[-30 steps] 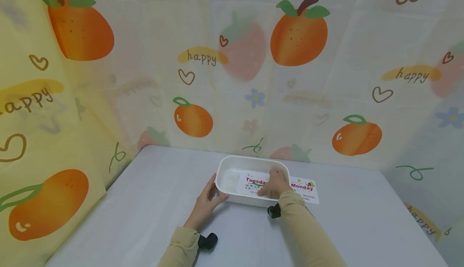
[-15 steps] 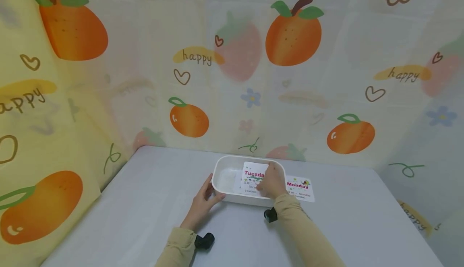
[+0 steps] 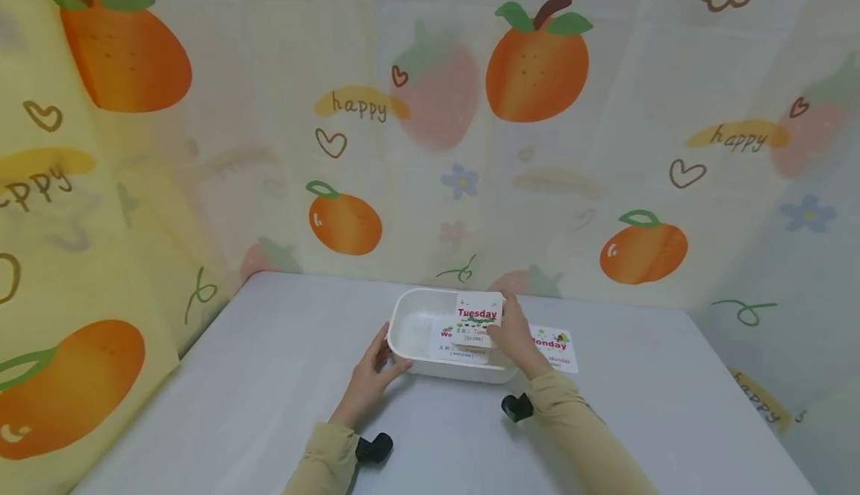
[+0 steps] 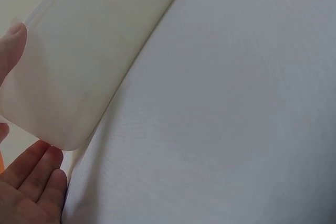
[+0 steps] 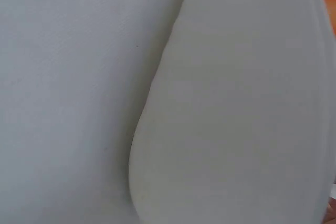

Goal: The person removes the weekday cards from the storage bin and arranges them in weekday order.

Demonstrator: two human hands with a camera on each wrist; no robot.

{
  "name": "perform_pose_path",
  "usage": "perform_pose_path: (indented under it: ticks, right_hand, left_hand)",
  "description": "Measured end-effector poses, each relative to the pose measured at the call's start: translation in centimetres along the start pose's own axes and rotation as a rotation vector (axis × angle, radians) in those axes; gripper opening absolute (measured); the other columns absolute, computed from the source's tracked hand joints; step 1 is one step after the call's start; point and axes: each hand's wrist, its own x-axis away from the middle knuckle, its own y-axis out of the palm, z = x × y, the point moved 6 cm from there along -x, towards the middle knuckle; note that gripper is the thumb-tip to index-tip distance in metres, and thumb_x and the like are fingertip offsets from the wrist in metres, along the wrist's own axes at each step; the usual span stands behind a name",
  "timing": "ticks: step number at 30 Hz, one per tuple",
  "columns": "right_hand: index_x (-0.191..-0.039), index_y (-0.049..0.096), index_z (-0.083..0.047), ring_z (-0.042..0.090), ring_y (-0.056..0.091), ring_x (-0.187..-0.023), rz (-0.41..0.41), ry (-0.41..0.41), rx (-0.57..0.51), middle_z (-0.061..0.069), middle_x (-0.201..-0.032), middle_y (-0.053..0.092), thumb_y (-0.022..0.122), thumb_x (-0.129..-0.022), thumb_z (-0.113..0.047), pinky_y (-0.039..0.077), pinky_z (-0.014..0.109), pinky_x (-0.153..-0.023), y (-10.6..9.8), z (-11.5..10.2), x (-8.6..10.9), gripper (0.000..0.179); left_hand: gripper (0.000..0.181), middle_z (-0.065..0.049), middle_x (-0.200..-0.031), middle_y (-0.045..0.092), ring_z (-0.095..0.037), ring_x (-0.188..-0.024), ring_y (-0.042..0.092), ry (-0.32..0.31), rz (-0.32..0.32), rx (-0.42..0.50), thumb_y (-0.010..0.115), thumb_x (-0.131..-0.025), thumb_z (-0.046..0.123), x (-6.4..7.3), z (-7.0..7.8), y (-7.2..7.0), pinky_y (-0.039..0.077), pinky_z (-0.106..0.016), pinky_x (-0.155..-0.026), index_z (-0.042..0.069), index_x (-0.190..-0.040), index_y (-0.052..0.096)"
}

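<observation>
A white plastic box (image 3: 457,370) with rounded corners stands on the table in the head view. My left hand (image 3: 368,375) holds its left end; in the left wrist view the thumb (image 4: 13,48) lies against the long wall and the fingers (image 4: 39,174) are at the end. My right hand (image 3: 519,337) pinches the right side of a white "Tuesday" card (image 3: 478,317), raised and tilted over the box. Beneath it, in the box, lies another card (image 3: 446,349), its heading partly covered. The right wrist view shows mostly the box's wall (image 5: 236,98), the hand barely visible.
To the right of the box, a "Monday" card (image 3: 561,349) lies on the white-covered table (image 3: 638,405), partly hidden by my right hand. A fruit-printed curtain (image 3: 430,144) hangs behind the table and along its left side.
My right hand has lifted the Tuesday card from inside the box and tilted it up, uncovering more of the card below. My left hand stays on the box. The head view has shifted slightly.
</observation>
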Motion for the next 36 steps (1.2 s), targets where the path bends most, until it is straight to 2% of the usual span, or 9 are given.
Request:
perform_pose_path:
  ticks: [3,6,13,19,25,28,32,34,36]
  right_hand:
    - [-0.145,0.013,0.002,0.033,0.053,-0.098,-0.015,0.047,-0.076,0.025,-0.117,0.046,0.058,-0.082,0.007,0.052,0.037,-0.077,-0.7,0.7,0.9,0.078]
    - [-0.145,0.014,0.0,0.03,0.054,-0.093,0.01,0.082,-0.107,0.022,-0.113,0.046,0.059,-0.085,0.002,0.051,0.028,-0.067,-2.3,1.5,1.9,0.076]
    - [-0.146,0.012,0.001,0.035,0.051,-0.105,0.024,0.122,-0.18,0.024,-0.12,0.041,0.057,-0.089,-0.004,0.05,0.024,-0.071,-7.1,2.9,3.9,0.073]
    - [-0.147,0.009,-0.001,0.036,0.048,-0.106,0.05,0.171,-0.145,0.026,-0.123,0.037,0.054,-0.093,-0.009,0.047,0.013,-0.072,-11.8,5.9,5.3,0.071]
    - [-0.146,0.01,0.002,0.032,0.05,-0.097,0.075,0.226,-0.083,0.03,-0.123,0.036,0.053,-0.093,-0.01,0.05,0.013,-0.069,-15.6,9.1,5.6,0.07]
    - [-0.145,0.011,0.005,0.031,0.05,-0.094,0.057,0.255,-0.06,0.032,-0.123,0.034,0.054,-0.093,-0.009,0.05,0.014,-0.067,-16.5,10.3,5.5,0.069]
    - [-0.144,0.011,0.008,0.03,0.05,-0.093,0.017,0.308,-0.07,0.032,-0.122,0.034,0.054,-0.093,-0.009,0.05,0.015,-0.067,-16.8,11.5,5.4,0.068]
    - [-0.143,0.012,0.008,0.029,0.049,-0.093,0.009,0.341,-0.087,0.031,-0.121,0.034,0.054,-0.092,-0.008,0.05,0.015,-0.066,-16.8,12.1,5.3,0.068]
    - [-0.143,0.012,0.009,0.03,0.047,-0.093,0.006,0.373,-0.107,0.03,-0.12,0.033,0.054,-0.092,-0.007,0.049,0.016,-0.065,-16.8,12.7,5.2,0.068]
  left_hand:
    - [0.087,-0.016,-0.136,0.044,-0.031,-0.125,0.041,-0.001,0.001,0.005,0.075,-0.077,0.035,0.3,0.0,-0.1,0.033,-0.044,-0.105,0.019,-0.148,0.026]
    - [0.086,-0.018,-0.136,0.044,-0.032,-0.124,0.041,-0.002,0.0,0.01,0.074,-0.079,0.033,0.5,0.1,-0.2,0.033,-0.045,-0.105,0.018,-0.147,0.026]
    - [0.086,-0.017,-0.134,0.046,-0.032,-0.123,0.042,-0.018,0.013,0.004,0.074,-0.078,0.035,0.9,-0.4,-0.3,0.034,-0.047,-0.104,0.019,-0.147,0.026]
    - [0.088,-0.014,-0.136,0.044,-0.031,-0.125,0.041,-0.023,-0.003,-0.004,0.074,-0.077,0.04,0.9,-0.5,-0.1,0.034,-0.046,-0.104,0.022,-0.148,0.024]
    - [0.087,-0.013,-0.137,0.044,-0.028,-0.126,0.04,-0.014,-0.014,-0.013,0.074,-0.078,0.038,0.5,0.0,-0.1,0.032,-0.042,-0.106,0.022,-0.148,0.024]
    - [0.085,-0.016,-0.138,0.042,-0.031,-0.126,0.039,-0.004,-0.018,-0.005,0.073,-0.08,0.033,0.7,1.4,-0.2,0.032,-0.045,-0.106,0.017,-0.148,0.024]
    - [0.083,-0.022,-0.137,0.041,-0.036,-0.125,0.039,0.006,-0.031,0.007,0.072,-0.082,0.025,1.3,3.3,-0.4,0.031,-0.049,-0.105,0.009,-0.148,0.022]
    - [0.083,-0.023,-0.136,0.041,-0.037,-0.124,0.039,0.012,-0.034,0.001,0.071,-0.083,0.025,1.3,3.6,-0.4,0.032,-0.05,-0.104,0.007,-0.147,0.022]
    - [0.083,-0.023,-0.136,0.042,-0.036,-0.125,0.039,0.011,-0.034,0.0,0.071,-0.083,0.026,1.2,3.0,-0.3,0.031,-0.05,-0.104,0.009,-0.148,0.022]
